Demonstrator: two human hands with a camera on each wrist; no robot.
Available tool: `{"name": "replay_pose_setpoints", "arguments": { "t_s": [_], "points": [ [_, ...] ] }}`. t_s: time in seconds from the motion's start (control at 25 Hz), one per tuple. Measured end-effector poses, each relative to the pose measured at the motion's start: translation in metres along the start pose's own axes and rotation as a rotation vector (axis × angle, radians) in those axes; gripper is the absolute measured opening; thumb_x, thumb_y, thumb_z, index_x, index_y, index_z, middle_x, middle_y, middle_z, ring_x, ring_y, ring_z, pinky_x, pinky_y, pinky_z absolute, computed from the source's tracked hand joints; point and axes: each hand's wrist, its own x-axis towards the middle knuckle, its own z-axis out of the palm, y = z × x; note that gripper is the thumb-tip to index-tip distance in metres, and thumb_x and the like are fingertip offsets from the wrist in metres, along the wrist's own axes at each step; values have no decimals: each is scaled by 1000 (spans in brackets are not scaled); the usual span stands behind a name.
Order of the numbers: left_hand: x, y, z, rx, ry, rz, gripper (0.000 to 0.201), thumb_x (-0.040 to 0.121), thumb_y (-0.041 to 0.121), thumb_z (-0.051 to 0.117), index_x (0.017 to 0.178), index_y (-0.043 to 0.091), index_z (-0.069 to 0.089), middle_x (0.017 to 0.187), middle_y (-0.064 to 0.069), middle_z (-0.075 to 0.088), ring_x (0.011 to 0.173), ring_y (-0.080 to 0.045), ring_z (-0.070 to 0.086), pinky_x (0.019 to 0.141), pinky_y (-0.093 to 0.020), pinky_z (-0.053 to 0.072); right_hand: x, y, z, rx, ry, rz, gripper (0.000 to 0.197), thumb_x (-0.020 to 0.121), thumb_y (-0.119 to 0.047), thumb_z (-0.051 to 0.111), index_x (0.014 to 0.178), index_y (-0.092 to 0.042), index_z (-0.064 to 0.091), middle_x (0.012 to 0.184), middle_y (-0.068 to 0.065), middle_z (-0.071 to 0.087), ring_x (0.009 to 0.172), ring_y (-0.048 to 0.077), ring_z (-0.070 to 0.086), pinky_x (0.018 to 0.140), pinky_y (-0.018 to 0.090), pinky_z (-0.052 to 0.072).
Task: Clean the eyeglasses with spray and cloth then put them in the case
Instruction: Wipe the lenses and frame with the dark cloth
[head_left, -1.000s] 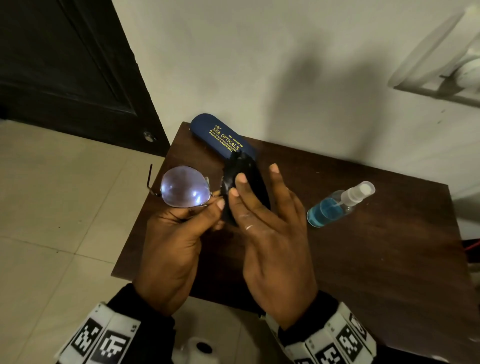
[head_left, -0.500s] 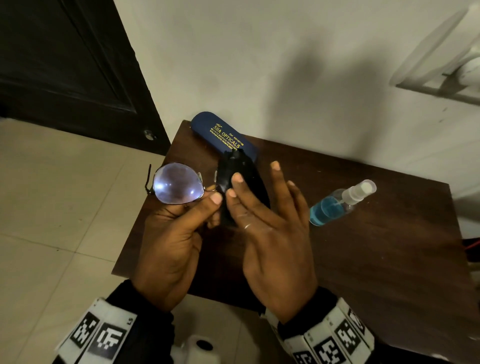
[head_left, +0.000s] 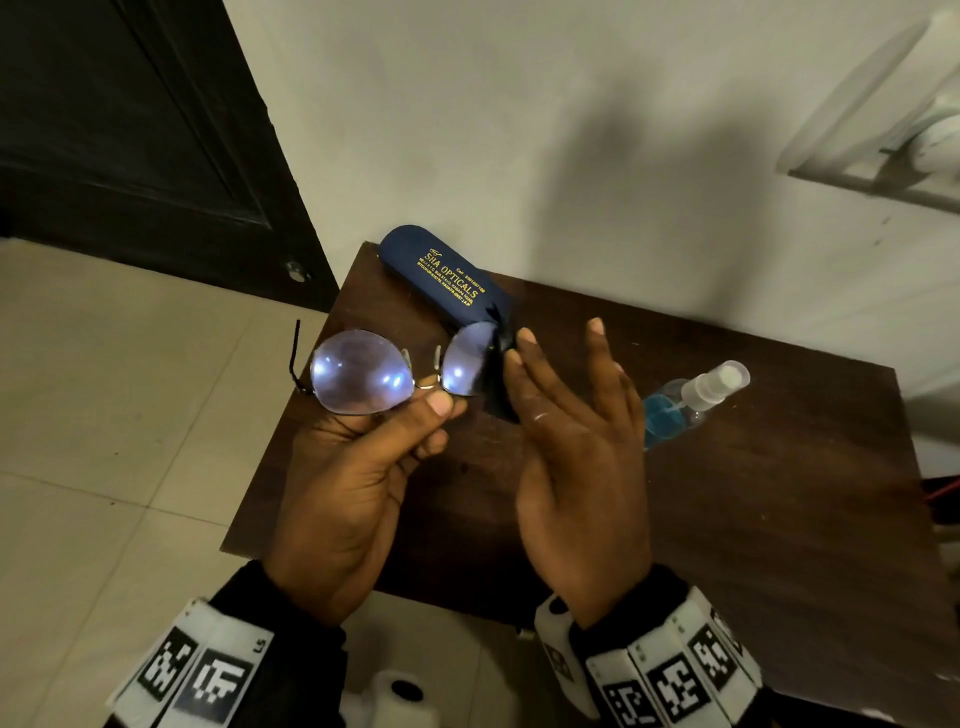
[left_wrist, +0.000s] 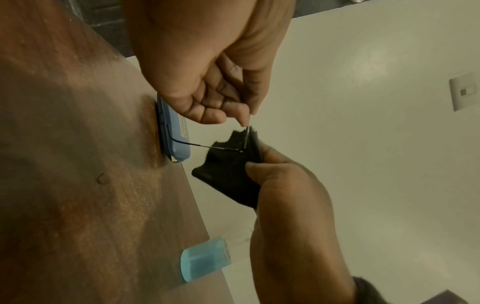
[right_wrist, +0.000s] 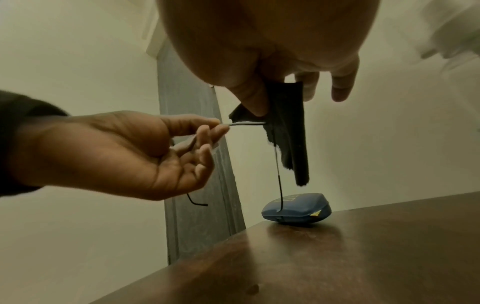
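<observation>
Thin-framed eyeglasses (head_left: 358, 376) are held above the table's left corner. My left hand (head_left: 415, 421) pinches them near the bridge, thumb on top; the left wrist view shows the same hand (left_wrist: 233, 115) on the frame edge. A black cloth (head_left: 498, 374) is folded over the outer edge of the right lens, and my right hand (head_left: 519, 358) pinches it there, thumb underneath, as the right wrist view shows (right_wrist: 259, 107). The closed blue eyeglass case (head_left: 441, 280) lies at the table's far left corner. A spray bottle (head_left: 685, 400) with blue liquid lies on its side to the right of my right hand.
The dark wooden table (head_left: 753, 519) stands against a white wall. A dark door (head_left: 130, 130) and pale floor tiles (head_left: 104, 415) are to the left. A white fixture (head_left: 893, 119) hangs on the wall at upper right.
The cloth has slid from covering the whole right lens to its outer edge, so the lens now shows. The glasses have tilted flatter and shifted slightly left.
</observation>
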Motion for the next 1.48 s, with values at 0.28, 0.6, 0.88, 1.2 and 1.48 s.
{"name": "replay_pose_setpoints", "arguments": {
  "t_s": [0.28,0.6,0.88,1.2,1.48],
  "points": [
    [-3,-5,-2,120,-43,26,3,76,8,69,73,6,70,68,-13,59,63,-17,56,72,-33,50,-4,-8,2,-11,-29,-160,49,84,-17,37,127,-16,59,142,-2,49,143,34,21,106,58,28],
    [-4,-4,-1,207,-87,83,4,69,14,77,71,13,73,68,-7,66,66,-18,61,75,-35,52,-3,-8,-2,23,-29,-166,49,84,-14,37,127,-13,59,142,1,49,143,34,20,107,57,29],
    [0,-7,-5,210,-63,76,17,65,20,76,77,7,74,72,-13,67,68,-18,61,76,-33,52,2,3,-3,-24,-9,-88,53,79,-11,35,125,-12,61,139,2,52,142,38,22,103,61,32],
    [4,-2,-6,13,-29,16,15,64,13,76,77,7,73,77,-9,69,65,-13,59,63,-19,53,2,2,-2,-32,-12,-76,52,80,-13,35,125,-14,62,139,0,52,142,36,21,106,61,29],
    [5,-2,-4,-46,-18,28,12,71,5,65,81,0,67,75,-9,64,61,-10,57,59,-19,51,-3,-5,0,2,6,-93,51,81,-14,36,125,-14,62,139,-1,52,141,35,26,105,60,30]
  ]
}}
